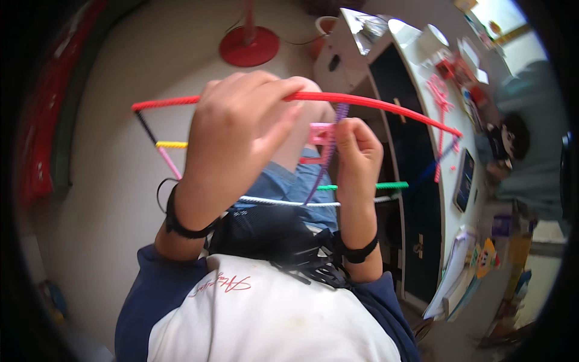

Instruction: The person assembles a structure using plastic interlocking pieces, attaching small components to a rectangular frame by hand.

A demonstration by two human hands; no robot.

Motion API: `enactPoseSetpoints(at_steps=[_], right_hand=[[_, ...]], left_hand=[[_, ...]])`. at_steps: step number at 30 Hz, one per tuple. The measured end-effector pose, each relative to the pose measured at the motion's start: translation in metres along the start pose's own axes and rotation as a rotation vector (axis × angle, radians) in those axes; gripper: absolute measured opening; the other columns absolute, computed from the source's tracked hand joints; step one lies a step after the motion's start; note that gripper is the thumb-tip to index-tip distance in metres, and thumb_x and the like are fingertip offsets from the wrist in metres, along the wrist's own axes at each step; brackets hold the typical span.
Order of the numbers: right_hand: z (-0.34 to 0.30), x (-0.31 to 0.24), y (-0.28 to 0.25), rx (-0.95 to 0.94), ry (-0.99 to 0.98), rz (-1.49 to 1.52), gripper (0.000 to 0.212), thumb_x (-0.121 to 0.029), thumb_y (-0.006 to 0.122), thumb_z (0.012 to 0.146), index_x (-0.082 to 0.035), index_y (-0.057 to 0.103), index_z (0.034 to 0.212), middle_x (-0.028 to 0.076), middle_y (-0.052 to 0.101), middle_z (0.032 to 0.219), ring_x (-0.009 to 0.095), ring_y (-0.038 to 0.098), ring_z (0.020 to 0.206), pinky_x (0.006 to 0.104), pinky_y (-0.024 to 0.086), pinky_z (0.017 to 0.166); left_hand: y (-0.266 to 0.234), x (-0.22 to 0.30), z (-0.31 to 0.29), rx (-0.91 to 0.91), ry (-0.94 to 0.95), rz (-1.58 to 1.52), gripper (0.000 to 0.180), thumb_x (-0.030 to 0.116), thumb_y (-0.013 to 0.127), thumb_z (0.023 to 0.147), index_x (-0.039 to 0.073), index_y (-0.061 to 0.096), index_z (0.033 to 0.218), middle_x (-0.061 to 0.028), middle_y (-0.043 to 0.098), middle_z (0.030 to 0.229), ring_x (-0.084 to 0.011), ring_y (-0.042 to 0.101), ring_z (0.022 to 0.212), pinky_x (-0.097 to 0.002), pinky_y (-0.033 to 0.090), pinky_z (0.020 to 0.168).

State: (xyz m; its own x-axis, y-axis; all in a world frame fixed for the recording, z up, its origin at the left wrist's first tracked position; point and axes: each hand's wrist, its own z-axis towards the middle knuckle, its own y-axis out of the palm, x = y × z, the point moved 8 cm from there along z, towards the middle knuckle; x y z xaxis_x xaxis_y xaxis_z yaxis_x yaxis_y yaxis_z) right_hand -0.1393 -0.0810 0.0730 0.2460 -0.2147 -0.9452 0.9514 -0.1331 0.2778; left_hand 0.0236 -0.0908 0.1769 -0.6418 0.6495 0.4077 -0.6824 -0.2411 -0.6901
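In front of my lap I hold up an open frame of thin, ridged, many-coloured rods. Its long red rod (374, 102) bows across the top. My left hand (235, 127) is closed over that red rod, fingers across it and thumb below. With thumb and fingertips pinched, my right hand (359, 157) grips a purple rod (327, 161) slanting down from the red one. Beside the purple rod is a pink ladder-like piece (319, 134). Lower down run a white rod (271, 201) and a green rod (392, 186). A yellow rod (172, 145) passes behind my left wrist.
On my right stands a white desk (449, 199) with dark drawer fronts, carrying a phone (464, 180), a pink looped piece (439, 93), a white roll (432, 40) and papers (452, 277). A red round stand base (249, 46) rests on the floor ahead.
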Motion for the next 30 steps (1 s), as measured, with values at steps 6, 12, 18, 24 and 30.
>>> enactPoseSetpoints(at_steps=[6,12,18,24,30], right_hand=[[0.001,-0.009,-0.005,0.039,-0.052,-0.026,0.022,-0.023,0.060,0.094,-0.004,0.059,0.081,-0.001,0.061,0.077,0.002,0.051,0.067,0.0159,0.036,0.061],[-0.001,-0.014,-0.007,0.002,-0.035,-0.089,0.024,-0.026,0.060,0.093,-0.003,0.061,0.086,-0.002,0.060,0.077,0.001,0.047,0.065,0.0160,0.033,0.058],[-0.004,0.001,-0.019,-0.020,0.016,-0.041,0.024,-0.021,0.057,0.095,0.002,0.062,0.096,0.008,0.066,0.092,0.013,0.064,0.085,0.0233,0.051,0.077],[-0.006,-0.004,-0.022,0.005,-0.090,-0.072,0.024,-0.021,0.058,0.095,0.002,0.062,0.094,0.007,0.065,0.087,0.010,0.062,0.079,0.0215,0.049,0.072],[-0.010,-0.022,-0.014,0.132,-0.275,-0.227,0.014,-0.013,0.062,0.092,0.000,0.060,0.086,-0.001,0.059,0.080,0.004,0.050,0.069,0.0162,0.037,0.064]], left_hand=[[0.003,0.004,0.000,0.054,0.000,0.007,0.020,0.013,0.067,0.081,0.006,0.068,0.100,-0.0103,0.066,0.094,-0.0255,0.061,0.088,-0.0350,0.043,0.079],[0.004,0.004,0.000,0.076,0.001,0.003,0.020,0.013,0.067,0.081,0.004,0.068,0.099,-0.0109,0.067,0.094,-0.0254,0.062,0.087,-0.0342,0.044,0.077],[0.002,0.003,0.000,0.097,-0.005,-0.013,0.017,0.012,0.068,0.080,0.004,0.069,0.096,-0.0098,0.068,0.091,-0.0249,0.063,0.085,-0.0340,0.044,0.076],[-0.005,0.007,-0.002,0.153,0.006,-0.021,0.016,0.010,0.067,0.079,0.005,0.069,0.095,-0.0094,0.067,0.090,-0.0248,0.062,0.084,-0.0346,0.043,0.074],[-0.003,0.008,-0.001,0.149,-0.004,-0.044,0.017,0.008,0.067,0.078,0.006,0.069,0.095,-0.0090,0.067,0.089,-0.0251,0.062,0.083,-0.0344,0.043,0.074]])
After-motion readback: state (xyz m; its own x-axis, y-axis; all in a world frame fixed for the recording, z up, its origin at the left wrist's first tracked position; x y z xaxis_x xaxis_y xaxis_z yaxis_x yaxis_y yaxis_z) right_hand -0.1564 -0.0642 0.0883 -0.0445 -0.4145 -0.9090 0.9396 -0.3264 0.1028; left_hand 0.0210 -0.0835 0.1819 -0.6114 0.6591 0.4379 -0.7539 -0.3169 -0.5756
